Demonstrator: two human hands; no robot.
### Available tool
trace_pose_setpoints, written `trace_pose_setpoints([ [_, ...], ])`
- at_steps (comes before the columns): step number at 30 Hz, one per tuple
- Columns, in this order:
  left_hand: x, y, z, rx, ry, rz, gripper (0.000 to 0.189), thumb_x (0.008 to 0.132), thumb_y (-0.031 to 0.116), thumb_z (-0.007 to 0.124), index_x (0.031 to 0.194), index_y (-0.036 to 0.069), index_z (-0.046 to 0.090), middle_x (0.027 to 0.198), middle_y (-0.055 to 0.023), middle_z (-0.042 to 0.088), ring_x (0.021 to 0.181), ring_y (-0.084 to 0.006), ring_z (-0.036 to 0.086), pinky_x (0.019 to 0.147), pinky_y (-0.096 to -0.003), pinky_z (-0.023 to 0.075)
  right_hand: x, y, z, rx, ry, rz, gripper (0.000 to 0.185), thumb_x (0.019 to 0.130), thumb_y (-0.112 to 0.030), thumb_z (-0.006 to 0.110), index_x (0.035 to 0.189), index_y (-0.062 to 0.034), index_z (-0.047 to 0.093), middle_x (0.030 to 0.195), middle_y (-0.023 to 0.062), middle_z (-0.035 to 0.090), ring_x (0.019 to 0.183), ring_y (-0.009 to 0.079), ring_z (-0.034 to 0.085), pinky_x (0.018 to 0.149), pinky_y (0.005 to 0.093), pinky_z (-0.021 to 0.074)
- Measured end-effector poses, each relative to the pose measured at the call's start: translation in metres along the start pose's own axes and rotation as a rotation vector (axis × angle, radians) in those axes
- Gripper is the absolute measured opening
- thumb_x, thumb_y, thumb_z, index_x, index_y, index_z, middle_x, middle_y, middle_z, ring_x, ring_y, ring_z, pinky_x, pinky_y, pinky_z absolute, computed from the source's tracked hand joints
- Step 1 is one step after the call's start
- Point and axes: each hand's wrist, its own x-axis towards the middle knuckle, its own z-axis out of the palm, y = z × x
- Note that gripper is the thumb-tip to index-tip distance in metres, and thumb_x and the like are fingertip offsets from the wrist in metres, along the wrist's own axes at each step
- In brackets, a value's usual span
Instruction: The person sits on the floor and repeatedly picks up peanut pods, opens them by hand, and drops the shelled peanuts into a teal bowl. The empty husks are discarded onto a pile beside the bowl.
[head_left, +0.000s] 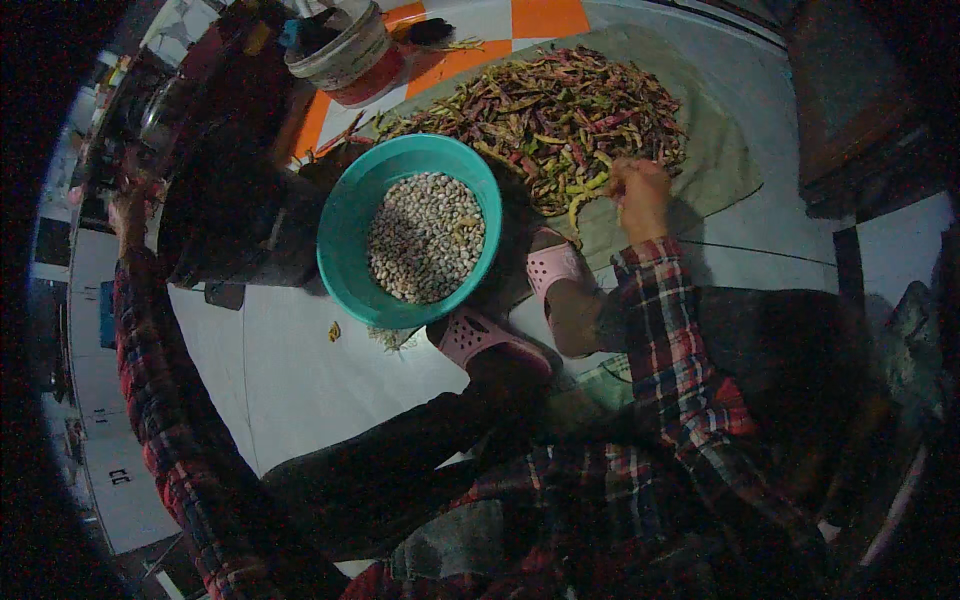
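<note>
A heap of bean pods (562, 112), yellow, green and reddish, lies on a greenish cloth sheet (716, 161) on the floor. My right hand (643, 196) is at the near right edge of the heap, its fingers bent against yellow-green pods; whether they grip one is unclear. Left of the heap stands a round teal plastic basin (339, 259) with shelled, pale speckled beans (427, 236) inside. My left hand (135, 206) is stretched out at the far left, near a dark, cluttered surface and away from basin and pods; its fingers are dim and blurred.
A white plastic bucket (349, 64) with a reddish lower part stands on orange and white tiles at the top. A dark box-like object (232, 202) is left of the basin. My feet in pink clogs (480, 341) are close to the basin. A wooden piece of furniture (855, 142) stands at right.
</note>
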Motion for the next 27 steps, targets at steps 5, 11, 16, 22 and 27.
trace_pose_setpoints([
  [5,-0.043,0.013,0.033,0.071,0.18,-0.02,0.038,0.085,0.035,0.048,0.1,0.003,0.06,0.097,-0.0143,0.062,0.08,-0.0273,0.061,0.069,-0.0353,0.0477,0.01,0.041,-0.009,-0.523,0.08,0.205,0.012,0.077,-0.006,0.053,0.066,-0.0012,0.057,0.057,0.006,0.052,0.048,0.0162,0.05,0.044,0.0281,0.0386],
  [11,-0.146,0.163,0.055,-0.201,0.435,0.343,0.022,0.084,0.012,0.054,0.102,0.001,0.059,0.098,-0.0108,0.062,0.082,-0.0241,0.061,0.072,-0.0318,0.0481,0.028,0.11,0.001,-1.717,0.002,0.391,0.019,0.071,-0.018,0.065,0.071,0.0006,0.061,0.07,0.017,0.059,0.062,0.0265,0.059,0.057,0.0384,0.047],
  [16,-0.266,0.333,0.104,-1.067,-0.308,0.329,0.02,0.074,-0.004,0.06,0.093,0.002,0.063,0.086,-0.0104,0.065,0.079,-0.016,0.062,0.073,-0.0283,0.049,0.025,0.117,-0.003,-1.889,0.029,0.203,0.024,0.069,-0.02,0.069,0.071,0.0025,0.061,0.072,0.02,0.06,0.069,0.0303,0.06,0.061,0.0397,0.0472],
  [22,-0.321,0.463,0.114,-1.512,-0.993,-0.425,0.019,0.082,0.018,0.059,0.077,0.0,0.062,0.066,-0.0024,0.058,0.054,-0.0087,0.051,0.048,-0.0237,0.0397,-0.013,0.067,0.057,-0.809,-0.333,0.081,0.012,0.077,-0.002,0.058,0.089,-0.0012,0.055,0.075,0.0015,0.055,0.065,0.01,0.051,0.058,0.0244,0.0421],
  [27,-0.333,0.477,0.115,-1.644,-1.089,-0.53,0.02,0.084,0.021,0.06,0.088,0.001,0.064,0.072,-0.0002,0.061,0.06,-0.0064,0.051,0.054,-0.0207,0.0404,-0.033,0.058,0.109,-0.55,-0.498,0.167,0.011,0.08,-0.005,0.059,0.09,-0.0009,0.055,0.075,0.0007,0.056,0.066,0.0065,0.05,0.058,0.0217,0.0418],
])
